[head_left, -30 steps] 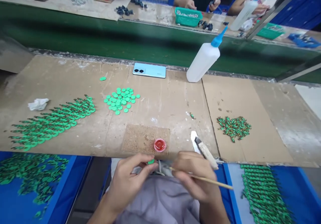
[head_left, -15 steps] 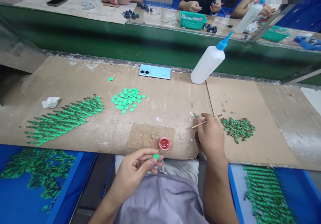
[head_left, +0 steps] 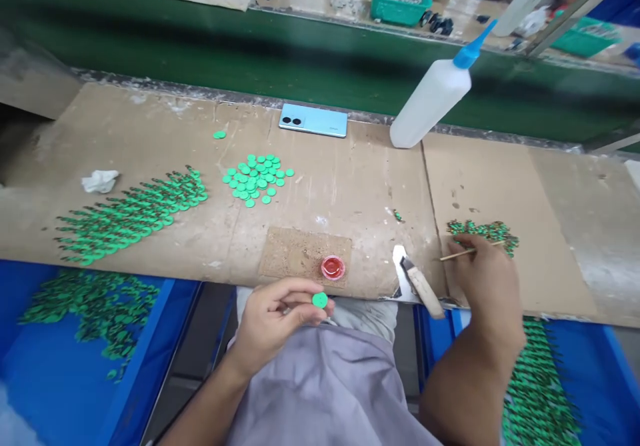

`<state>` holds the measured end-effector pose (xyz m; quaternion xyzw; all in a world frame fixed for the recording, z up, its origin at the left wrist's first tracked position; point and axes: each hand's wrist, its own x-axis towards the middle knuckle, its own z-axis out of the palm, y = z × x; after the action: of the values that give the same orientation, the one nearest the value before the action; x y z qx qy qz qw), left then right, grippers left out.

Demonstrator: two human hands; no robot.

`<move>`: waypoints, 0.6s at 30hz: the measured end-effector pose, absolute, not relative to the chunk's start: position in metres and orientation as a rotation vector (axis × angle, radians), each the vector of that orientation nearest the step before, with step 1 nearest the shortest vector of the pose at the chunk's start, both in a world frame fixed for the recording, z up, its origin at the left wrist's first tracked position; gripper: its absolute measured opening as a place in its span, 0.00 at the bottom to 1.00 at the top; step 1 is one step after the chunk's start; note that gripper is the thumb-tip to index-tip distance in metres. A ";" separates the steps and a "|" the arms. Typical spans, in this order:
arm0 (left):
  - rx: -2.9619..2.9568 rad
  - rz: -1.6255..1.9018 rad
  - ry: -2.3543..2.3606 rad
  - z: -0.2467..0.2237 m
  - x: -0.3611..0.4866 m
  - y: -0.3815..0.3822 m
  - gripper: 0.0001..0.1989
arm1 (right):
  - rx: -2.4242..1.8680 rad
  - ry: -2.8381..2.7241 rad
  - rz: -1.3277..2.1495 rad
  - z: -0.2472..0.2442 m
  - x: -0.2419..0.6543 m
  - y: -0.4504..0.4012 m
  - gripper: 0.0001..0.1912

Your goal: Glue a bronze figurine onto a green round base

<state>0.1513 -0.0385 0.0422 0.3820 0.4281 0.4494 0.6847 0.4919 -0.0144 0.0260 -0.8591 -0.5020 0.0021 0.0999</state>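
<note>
Between the thumb and fingers of my left hand point(head_left: 280, 323) is a small round green disc point(head_left: 320, 300), its flat face turned up. Just beyond it, a small cup of red liquid point(head_left: 333, 268) stands on a brown board point(head_left: 285, 251). My right hand point(head_left: 487, 283) holds a thin wooden stick point(head_left: 457, 255) and reaches down at a heap of small green and brown pieces point(head_left: 473, 227); its fingertips are partly hidden. One such piece point(head_left: 398, 215) lies apart, left of the heap. Loose green discs point(head_left: 257, 178) lie in a pile on the cardboard.
Joined green pieces point(head_left: 130, 216) lie in rows at left, near a crumpled tissue point(head_left: 99, 181). A blue phone point(head_left: 313, 121) and a white bottle point(head_left: 431, 103) stand along the back. A wooden-handled blade point(head_left: 423, 289) lies at the front edge. Blue trays point(head_left: 137, 359) flank my lap.
My right hand has moved right with the stick, from the single piece to the heap, uncovering the blade. My left hand still holds the disc, now tilted face up. The view has tipped downward.
</note>
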 end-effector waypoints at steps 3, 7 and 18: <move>0.829 1.026 0.933 0.047 0.153 -0.038 0.08 | -2.471 -1.529 -0.017 0.022 0.502 -0.017 0.20; 0.822 1.041 0.898 0.046 0.154 -0.040 0.08 | -2.413 -1.521 -0.064 0.022 0.507 -0.020 0.17; 1.111 1.004 1.012 0.039 0.155 -0.043 0.10 | -1.117 -1.711 0.717 0.060 0.388 -0.048 0.09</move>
<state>0.1554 -0.0431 0.0391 0.4827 0.4400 0.4364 0.6188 0.3877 -0.0477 0.0602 -0.4555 -0.6979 0.2926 0.4689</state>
